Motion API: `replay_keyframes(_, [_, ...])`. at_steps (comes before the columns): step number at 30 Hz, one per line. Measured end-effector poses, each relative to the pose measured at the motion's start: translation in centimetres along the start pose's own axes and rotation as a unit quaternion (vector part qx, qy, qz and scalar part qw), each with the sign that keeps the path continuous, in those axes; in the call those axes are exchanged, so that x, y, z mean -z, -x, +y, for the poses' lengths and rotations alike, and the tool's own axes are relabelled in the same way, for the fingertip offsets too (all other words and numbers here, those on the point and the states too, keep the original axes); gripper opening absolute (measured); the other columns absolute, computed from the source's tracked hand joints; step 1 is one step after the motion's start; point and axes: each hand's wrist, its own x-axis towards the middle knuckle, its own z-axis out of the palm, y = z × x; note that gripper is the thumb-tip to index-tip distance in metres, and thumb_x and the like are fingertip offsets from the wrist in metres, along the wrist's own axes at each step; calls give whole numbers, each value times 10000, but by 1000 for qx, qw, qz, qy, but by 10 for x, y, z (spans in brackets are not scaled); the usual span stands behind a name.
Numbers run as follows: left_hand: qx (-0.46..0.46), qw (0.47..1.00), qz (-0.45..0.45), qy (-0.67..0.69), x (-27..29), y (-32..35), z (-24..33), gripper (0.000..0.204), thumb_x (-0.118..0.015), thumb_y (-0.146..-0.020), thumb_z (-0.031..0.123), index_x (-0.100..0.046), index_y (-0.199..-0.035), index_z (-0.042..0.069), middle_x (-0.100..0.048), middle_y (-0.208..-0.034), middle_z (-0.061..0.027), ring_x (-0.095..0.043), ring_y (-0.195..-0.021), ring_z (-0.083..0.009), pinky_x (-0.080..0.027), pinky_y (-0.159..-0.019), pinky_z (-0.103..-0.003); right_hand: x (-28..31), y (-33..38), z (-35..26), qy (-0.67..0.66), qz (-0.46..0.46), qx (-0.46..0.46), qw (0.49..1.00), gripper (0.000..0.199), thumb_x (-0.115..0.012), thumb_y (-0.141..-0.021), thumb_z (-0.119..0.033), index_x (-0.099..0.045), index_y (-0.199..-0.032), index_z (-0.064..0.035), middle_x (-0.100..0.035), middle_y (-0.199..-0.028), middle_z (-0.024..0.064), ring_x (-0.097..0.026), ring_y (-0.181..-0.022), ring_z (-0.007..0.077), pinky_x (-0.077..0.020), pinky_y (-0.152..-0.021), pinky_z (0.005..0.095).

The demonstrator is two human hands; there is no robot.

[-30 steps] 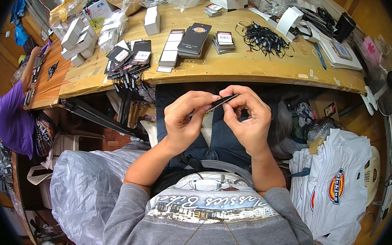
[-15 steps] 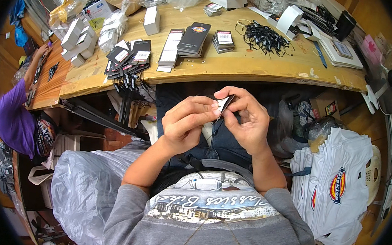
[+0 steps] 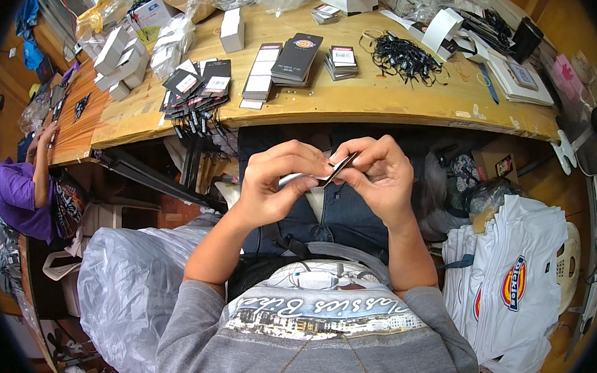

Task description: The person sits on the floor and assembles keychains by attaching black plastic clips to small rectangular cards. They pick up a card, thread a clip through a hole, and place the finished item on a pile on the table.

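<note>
Above my lap, in front of the table edge, my left hand [image 3: 279, 178] and my right hand [image 3: 382, 175] pinch a small hang tag [image 3: 338, 170] between them. The tag is black with a white part and stands tilted, edge toward me. My left fingers and thumb press its white side, while my right fingertips grip its black upper edge. On the table beyond lie a stack of black hang tags [image 3: 296, 60], a row of white label cards [image 3: 261, 75] and a smaller labelled stack [image 3: 341, 62]. A heap of tags with black strings [image 3: 197, 87] hangs over the front edge.
A tangle of black strings [image 3: 408, 58] lies on the table [image 3: 445, 107], right of the stacks. White boxes [image 3: 232, 30] stand farther back. A grey plastic bag [image 3: 122, 292] sits at my left, folded white garments [image 3: 504, 287] at my right. A co-worker in purple [image 3: 21, 196] sits far left.
The tag has turned between my fingers, and my left thumb has shifted along its lower edge. The co-worker's outstretched arm has drawn back toward the near part of the table.
</note>
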Motion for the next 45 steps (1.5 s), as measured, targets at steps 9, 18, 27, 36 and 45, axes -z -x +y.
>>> replay_keyframes(9, [195,960,48,196,-5,6,-8,145,-634,-668,37,-579,-787,-25,-521,-837,-59,-492,-748,-93,-410,-641,-211,-1,2,1,10,-21,-2,1000,288,-572,-679,101,-419,-899,-4,-540,-796,104,-563,-736,138,-479,-660,239])
replay_keyframes(18, [100,978,121,140,1,3,-3,49,-542,-698,-56,-501,-696,-30,-503,-840,-105,-489,-762,-108,-419,-654,-212,-3,3,6,58,26,-40,997,351,-553,-661,140,-467,-972,1,-423,-943,75,-528,-756,97,-458,-619,190])
replay_keyframes(27, [132,964,131,189,5,10,-6,52,-434,-812,14,-395,-828,-16,-558,-736,-142,-568,-743,-206,-458,-708,-311,16,11,1,250,-75,-82,962,122,-563,-663,75,-559,-780,43,-546,-759,72,-534,-658,119,-436,-573,203])
replay_keyframes(36, [159,948,209,180,6,11,-15,87,-473,-809,55,-462,-843,-24,-507,-689,-64,-516,-621,-126,-435,-596,-237,30,15,3,51,35,-206,977,75,-570,-697,54,-558,-764,21,-542,-766,63,-521,-569,91,-424,-509,179])
replay_keyframes(45, [248,953,120,126,-9,4,-13,95,-544,-747,7,-585,-828,-23,-537,-825,-54,-491,-632,-70,-400,-569,-175,27,4,-5,-89,59,-190,976,101,-525,-749,24,-543,-846,48,-538,-824,86,-578,-653,152,-476,-566,214])
